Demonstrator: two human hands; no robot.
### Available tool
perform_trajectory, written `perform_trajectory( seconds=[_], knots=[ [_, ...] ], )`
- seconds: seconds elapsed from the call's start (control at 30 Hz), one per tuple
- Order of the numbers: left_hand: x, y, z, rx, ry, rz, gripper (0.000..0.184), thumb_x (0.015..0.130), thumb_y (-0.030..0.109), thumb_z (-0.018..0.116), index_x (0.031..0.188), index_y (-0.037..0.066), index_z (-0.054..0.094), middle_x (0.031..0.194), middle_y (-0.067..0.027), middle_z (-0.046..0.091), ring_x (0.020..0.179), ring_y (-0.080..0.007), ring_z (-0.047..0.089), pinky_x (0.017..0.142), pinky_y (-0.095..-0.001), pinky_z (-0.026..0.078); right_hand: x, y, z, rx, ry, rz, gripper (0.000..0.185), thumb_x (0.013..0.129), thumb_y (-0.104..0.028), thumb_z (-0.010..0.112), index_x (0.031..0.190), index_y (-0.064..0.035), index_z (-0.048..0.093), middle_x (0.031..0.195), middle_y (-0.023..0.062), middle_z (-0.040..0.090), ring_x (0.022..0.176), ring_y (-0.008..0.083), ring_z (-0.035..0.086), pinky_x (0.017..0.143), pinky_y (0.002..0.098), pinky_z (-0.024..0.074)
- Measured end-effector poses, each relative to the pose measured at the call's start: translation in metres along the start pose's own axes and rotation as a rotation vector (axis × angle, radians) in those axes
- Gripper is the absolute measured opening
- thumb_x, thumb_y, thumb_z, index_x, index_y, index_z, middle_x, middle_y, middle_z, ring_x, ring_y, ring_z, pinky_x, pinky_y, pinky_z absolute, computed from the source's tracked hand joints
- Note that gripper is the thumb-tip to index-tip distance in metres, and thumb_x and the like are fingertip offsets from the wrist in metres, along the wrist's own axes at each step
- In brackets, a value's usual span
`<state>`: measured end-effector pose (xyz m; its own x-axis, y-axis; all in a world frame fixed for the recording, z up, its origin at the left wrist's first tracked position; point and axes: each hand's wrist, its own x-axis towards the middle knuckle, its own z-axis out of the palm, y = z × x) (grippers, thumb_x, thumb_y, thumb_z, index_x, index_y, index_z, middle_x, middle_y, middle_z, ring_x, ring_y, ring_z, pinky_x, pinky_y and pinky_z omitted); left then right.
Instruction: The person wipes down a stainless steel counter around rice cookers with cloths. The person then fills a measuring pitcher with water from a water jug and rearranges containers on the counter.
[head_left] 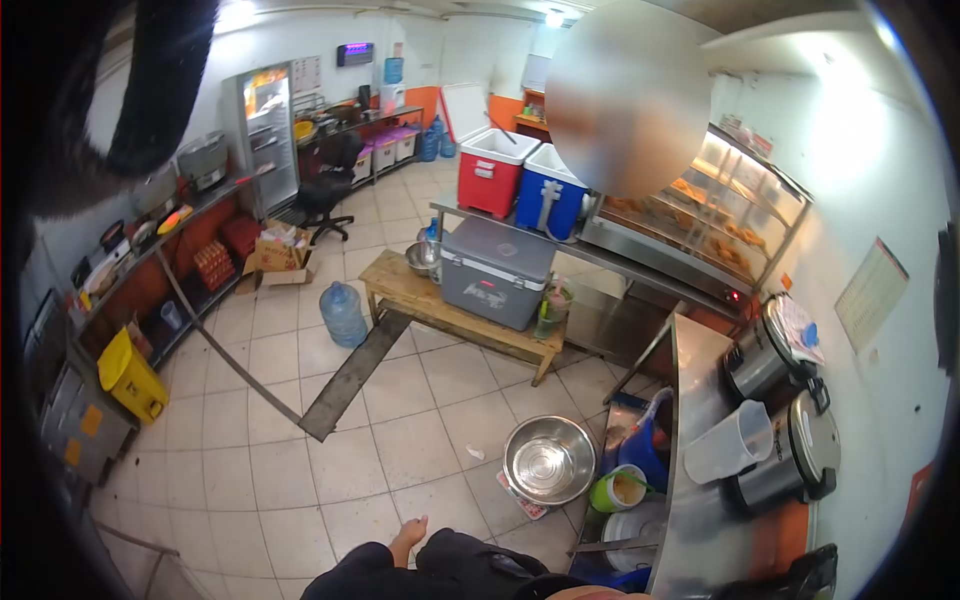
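Note:
My left hand [408,538] hangs low beside my dark trousers, above the tiled floor. Its fingers look curled together, and nothing shows in them. My right hand is out of view; only a bit of skin shows at the bottom edge. To the right of my legs, a large steel basin [549,460] rests on what looks like a small scale [520,497] on the floor. Next to it are a green bucket [618,488] with something yellowish inside and a blue bucket [648,440]. Neither bucket nor basin is touched by my left hand.
Ahead, a wooden bench [400,290] carries a grey cooler [495,275]; a water jug [343,313] stands beside it. A steel counter [700,350] on the right holds large pots [815,440] and a clear pitcher [730,445]. A floor channel cover [355,380] crosses the tiles.

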<state>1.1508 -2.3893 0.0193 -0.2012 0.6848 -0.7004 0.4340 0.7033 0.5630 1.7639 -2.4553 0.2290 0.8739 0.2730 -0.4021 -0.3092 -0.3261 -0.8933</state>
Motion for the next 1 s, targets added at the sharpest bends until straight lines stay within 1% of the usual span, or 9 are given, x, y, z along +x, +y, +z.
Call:
perform_trajectory(
  seconds=[0.23,0.4,0.43,0.5,0.53,0.7,0.83,0.93,1.0],
  knots=[
    [0.049,0.014,-0.08,0.14,0.096,0.063,0.068,0.101,0.049,0.03,0.113,-0.007,0.066,0.12,-0.0333,0.06,0.12,-0.0455,0.054,0.105,-0.0495,0.04,0.043,0.013,-0.017,0.763,-0.07,0.134,0.061,0.096,-0.049,0.045,0.143,-0.0104,0.049,0.147,0.0159,0.047,0.135,0.0344,0.045,0.111,0.0536,0.0347],
    [0.088,0.108,-0.037,0.0,0.087,0.439,0.062,0.099,0.049,0.038,0.112,-0.004,0.067,0.119,-0.0273,0.064,0.113,-0.0426,0.06,0.099,-0.0509,0.043,-0.047,-0.088,0.051,0.961,-0.661,-0.173,0.048,0.099,-0.034,0.041,0.131,-0.0023,0.058,0.134,0.0149,0.059,0.122,0.0307,0.057,0.106,0.0458,0.0436],
    [0.04,0.171,-0.04,0.045,-0.093,0.445,0.058,0.101,0.047,0.041,0.127,-0.001,0.06,0.12,-0.0211,0.065,0.106,-0.0343,0.063,0.096,-0.0423,0.046,-0.077,-0.116,0.061,1.01,-0.702,-0.158,0.047,0.098,-0.032,0.04,0.129,-0.0021,0.059,0.13,0.016,0.062,0.121,0.0319,0.058,0.106,0.0463,0.044],
    [-0.006,0.261,0.004,-0.187,-0.462,0.395,0.053,0.099,0.049,0.048,0.123,0.004,0.062,0.106,-0.0076,0.064,0.095,-0.0181,0.059,0.084,-0.0329,0.048,-0.111,-0.146,0.073,0.964,-0.675,-0.171,0.046,0.099,-0.037,0.045,0.125,-0.0037,0.061,0.125,0.0123,0.065,0.115,0.0284,0.062,0.104,0.0443,0.0452],
    [-0.032,0.3,0.029,-0.183,-0.585,0.644,0.053,0.1,0.048,0.047,0.128,0.004,0.058,0.114,-0.0084,0.064,0.103,-0.0196,0.059,0.087,-0.0342,0.047,-0.128,-0.156,0.075,0.936,-0.701,-0.133,0.043,0.1,-0.036,0.047,0.123,-0.0031,0.062,0.123,0.0109,0.066,0.113,0.0269,0.063,0.101,0.0434,0.0469],
    [-0.162,0.427,0.153,-0.636,-1.587,0.348,0.048,0.103,0.044,0.047,0.126,0.003,0.06,0.108,-0.0054,0.067,0.098,-0.0124,0.061,0.084,-0.0277,0.048,-0.151,-0.136,0.055,0.851,-0.799,0.092,0.038,0.102,-0.031,0.05,0.122,-0.0006,0.061,0.118,0.01,0.067,0.104,0.0227,0.065,0.096,0.0361,0.0494],
    [-0.244,0.431,0.196,-0.504,-1.358,0.455,0.013,0.094,0.013,0.068,0.097,0.003,0.061,0.089,0.0014,0.06,0.08,-0.0077,0.056,0.076,-0.025,0.047,-0.151,-0.081,-0.034,0.063,-0.376,-0.285,0.035,0.102,-0.03,0.051,0.109,0.0019,0.064,0.101,0.0069,0.068,0.089,0.0157,0.06,0.084,0.0319,0.0486],
    [-0.284,0.406,0.245,-0.017,-1.197,0.86,0.014,0.09,0.014,0.072,0.09,0.003,0.063,0.076,0.0055,0.055,0.071,-0.0053,0.049,0.063,-0.0233,0.039,-0.152,-0.045,-0.112,-0.252,-0.234,-0.393,0.03,0.101,-0.029,0.055,0.102,0.0,0.062,0.079,0.0029,0.062,0.075,0.0137,0.049,0.072,0.0314,0.0442],
    [-0.328,0.397,0.271,0.18,-1.189,0.942,0.021,0.083,0.017,0.079,0.088,0.003,0.065,0.069,0.0068,0.052,0.066,-0.005,0.045,0.057,-0.0233,0.035,-0.165,-0.027,-0.157,-0.364,-0.159,-0.429,0.023,0.09,-0.02,0.067,0.102,-0.0005,0.065,0.084,0.0116,0.068,0.075,0.0194,0.06,0.072,0.0328,0.0475]
  ],
)
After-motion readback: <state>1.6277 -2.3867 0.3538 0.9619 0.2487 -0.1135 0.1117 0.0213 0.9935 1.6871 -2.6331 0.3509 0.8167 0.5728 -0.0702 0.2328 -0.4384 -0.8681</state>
